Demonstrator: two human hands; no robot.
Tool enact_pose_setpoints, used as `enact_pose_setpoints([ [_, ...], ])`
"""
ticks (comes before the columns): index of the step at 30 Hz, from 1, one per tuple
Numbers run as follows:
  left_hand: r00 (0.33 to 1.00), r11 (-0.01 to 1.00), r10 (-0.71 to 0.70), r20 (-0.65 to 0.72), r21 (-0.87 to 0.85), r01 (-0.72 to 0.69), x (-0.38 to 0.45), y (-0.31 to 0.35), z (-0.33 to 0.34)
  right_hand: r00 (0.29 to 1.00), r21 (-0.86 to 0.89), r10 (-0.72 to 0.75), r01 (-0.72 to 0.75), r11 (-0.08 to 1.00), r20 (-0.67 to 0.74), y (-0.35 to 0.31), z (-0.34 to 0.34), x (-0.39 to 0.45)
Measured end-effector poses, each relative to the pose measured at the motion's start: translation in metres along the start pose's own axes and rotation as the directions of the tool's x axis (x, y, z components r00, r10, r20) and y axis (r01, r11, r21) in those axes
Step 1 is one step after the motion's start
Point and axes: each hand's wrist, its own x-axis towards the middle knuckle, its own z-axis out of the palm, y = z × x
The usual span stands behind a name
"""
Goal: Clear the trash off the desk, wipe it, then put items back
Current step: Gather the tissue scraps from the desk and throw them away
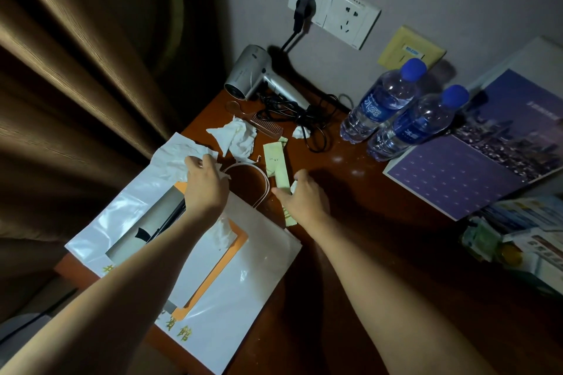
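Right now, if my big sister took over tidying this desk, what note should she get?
Left hand: grips a crumpled tissue at the white bag's top edge.
Right hand: fingers curled at the green wrapper; its grip is unclear.
On the desk: more crumpled tissues, a small scrap by the hair dryer cord.
Done: nothing cleared yet.
Left: bin trash, wipe, put back comb and two water bottles.

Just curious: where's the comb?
The brown comb lies at the desk's far left, between the crumpled tissue and the hair dryer's tangled cord.
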Motion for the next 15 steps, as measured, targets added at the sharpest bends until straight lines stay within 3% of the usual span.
enact_pose_setpoints([
  [3,1.0,1.0,0.006,-0.025,-0.009,-0.006,0.002,-0.001,-0.005,1.0,-0.09,0.009,-0.008,0.996,0.012,-0.002,0.012,0.001],
  [7,0.998,0.999,0.035,-0.06,-0.014,-0.036,0.003,-0.007,-0.013,1.0,-0.081,0.01,-0.01,0.997,0.003,-0.002,0.018,-0.001],
  [15,0.992,0.991,-0.127,0.011,-0.042,0.127,0.011,-0.012,-0.012,0.999,-0.08,0.005,-0.008,0.997,-0.033,0.007,0.013,-0.003],
])
